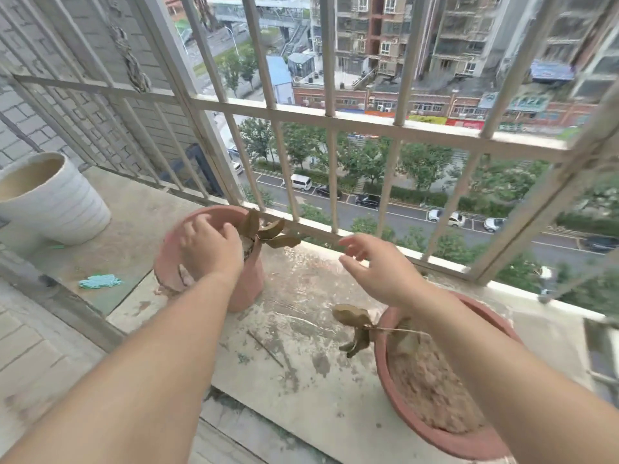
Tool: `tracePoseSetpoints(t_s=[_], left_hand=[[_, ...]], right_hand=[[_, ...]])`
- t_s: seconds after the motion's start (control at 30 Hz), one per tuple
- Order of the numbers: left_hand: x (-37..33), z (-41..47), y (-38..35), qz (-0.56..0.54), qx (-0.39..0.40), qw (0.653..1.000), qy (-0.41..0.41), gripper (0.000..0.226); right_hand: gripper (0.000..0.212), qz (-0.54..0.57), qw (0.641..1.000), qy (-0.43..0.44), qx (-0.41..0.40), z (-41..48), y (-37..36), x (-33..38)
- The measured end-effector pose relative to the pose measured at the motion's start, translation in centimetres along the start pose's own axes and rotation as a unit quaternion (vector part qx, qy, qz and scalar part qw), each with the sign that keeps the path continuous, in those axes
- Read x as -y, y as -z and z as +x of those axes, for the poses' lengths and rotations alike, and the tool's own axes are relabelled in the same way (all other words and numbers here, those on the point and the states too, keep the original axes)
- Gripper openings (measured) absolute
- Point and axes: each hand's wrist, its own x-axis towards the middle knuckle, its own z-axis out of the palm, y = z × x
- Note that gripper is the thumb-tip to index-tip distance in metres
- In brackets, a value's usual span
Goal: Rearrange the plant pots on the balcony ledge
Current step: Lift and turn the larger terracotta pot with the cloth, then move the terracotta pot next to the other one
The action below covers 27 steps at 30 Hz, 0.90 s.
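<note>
Left hand (209, 249) lay spread across the small pot (248, 279) by the railing (335, 120), gripping nothing surely; right hand (375, 266) hovered open, just right of it.

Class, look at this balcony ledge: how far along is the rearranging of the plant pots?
Done: cannot tell; the white pot stands far left. In hand: the left hand rests on the smaller terracotta pot, grip unclear, while the right hand reaches in, open. Left: the larger terracotta pot sits untouched.
</note>
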Motion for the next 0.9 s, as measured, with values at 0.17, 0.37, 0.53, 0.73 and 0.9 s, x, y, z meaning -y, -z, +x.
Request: tracePoseSetpoints(t_s=[0.17, 0.37, 0.53, 0.73, 0.9], left_hand=[[-3.9, -10.6, -1.2, -0.104, 0.081, 0.983, -0.124, 0.036], [-3.4, -20.6, -3.2, -0.054, 0.355, 0.922, -0.148, 0.041], [-2.2, -21.9, -3.2, -0.041, 0.407, 0.903, -0.135, 0.042], [-1.9, -21.7, -3.0, -0.066, 0.417, 0.900, -0.111, 0.027], [-2.5, -21.0, -2.6, -0.098, 0.424, 0.897, -0.075, 0.017]], right_hand=[[0.028, -0.073, 0.979, -0.095, -0.165, -6.6, 4.2, -6.4], [0.048, -0.104, 0.927, -0.332, -0.141, -15.1, 2.6, -11.5], [0.040, -0.086, 0.930, -0.321, -0.160, -16.8, 1.7, -12.0], [0.039, -0.112, 0.928, -0.310, -0.175, -17.0, 1.4, -12.2], [0.036, -0.086, 0.935, -0.283, -0.198, -16.9, 0.9, -12.7]])
